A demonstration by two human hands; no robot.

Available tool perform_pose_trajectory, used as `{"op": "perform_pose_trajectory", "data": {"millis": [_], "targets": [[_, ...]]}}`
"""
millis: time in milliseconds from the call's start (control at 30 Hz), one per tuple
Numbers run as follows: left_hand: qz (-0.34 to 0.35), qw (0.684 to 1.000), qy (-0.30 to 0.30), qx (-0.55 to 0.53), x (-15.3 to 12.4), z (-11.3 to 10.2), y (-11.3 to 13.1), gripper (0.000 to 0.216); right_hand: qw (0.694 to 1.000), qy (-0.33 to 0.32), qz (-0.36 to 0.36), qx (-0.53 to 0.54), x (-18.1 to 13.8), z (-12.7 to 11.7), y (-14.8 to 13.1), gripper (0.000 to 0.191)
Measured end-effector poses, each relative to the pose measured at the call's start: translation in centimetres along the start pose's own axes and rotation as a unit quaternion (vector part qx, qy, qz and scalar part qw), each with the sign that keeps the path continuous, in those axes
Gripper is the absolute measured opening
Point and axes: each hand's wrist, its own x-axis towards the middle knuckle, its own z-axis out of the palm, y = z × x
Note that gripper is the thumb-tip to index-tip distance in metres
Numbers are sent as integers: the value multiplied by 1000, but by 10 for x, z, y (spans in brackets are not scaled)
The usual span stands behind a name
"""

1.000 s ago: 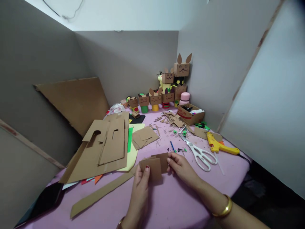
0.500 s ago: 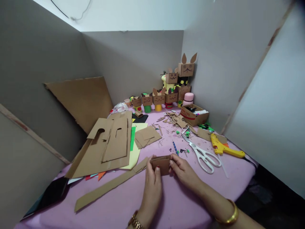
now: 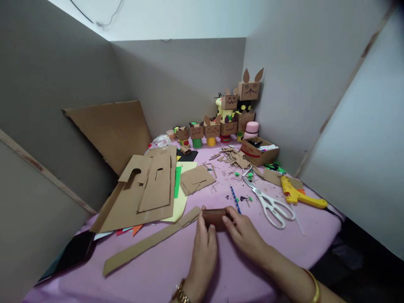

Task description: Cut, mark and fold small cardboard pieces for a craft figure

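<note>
Between my two hands is a small folded piece of brown cardboard (image 3: 216,219), its layered top edge facing up. My left hand (image 3: 205,244) grips its left end, thumb on the near face. At the right end, my right hand (image 3: 241,227) pinches it with the thumb in front and fingers behind. A long cardboard strip (image 3: 151,244) lies on the table just left of my left hand, its far end close to the fingers. Beyond my right hand lie a blue pencil (image 3: 235,200) and white-handled scissors (image 3: 272,208).
A yellow glue gun (image 3: 299,195) lies at the right. Cut cardboard sheets (image 3: 154,185) cover the left, near a dark tablet-like object (image 3: 67,256). Cardboard scraps (image 3: 236,159) and an open box (image 3: 259,155) sit farther back, before several cardboard animal figures (image 3: 212,130).
The folded cardboard looks flatter, its upper opening pressed narrower. My right thumb has moved left onto its near face. The whole view has shifted slightly.
</note>
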Motion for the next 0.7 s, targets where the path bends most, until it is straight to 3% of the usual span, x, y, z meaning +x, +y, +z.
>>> {"op": "perform_pose_trajectory", "data": {"millis": [200, 400, 700], "targets": [[-33, 998, -22, -52, -6, -1, 8, 53, 1000, -5, 9, -12, -4, 4, -1, 23], [-37, 997, 5, -75, -3, 1, 13, 46, 1000, 3, 22, 2, -1, 3, -4, 31], [-32, 990, 23, -136, 1, 0, 18, 31, 998, 4, 31, 54, -1, 3, -5, 29]]}}
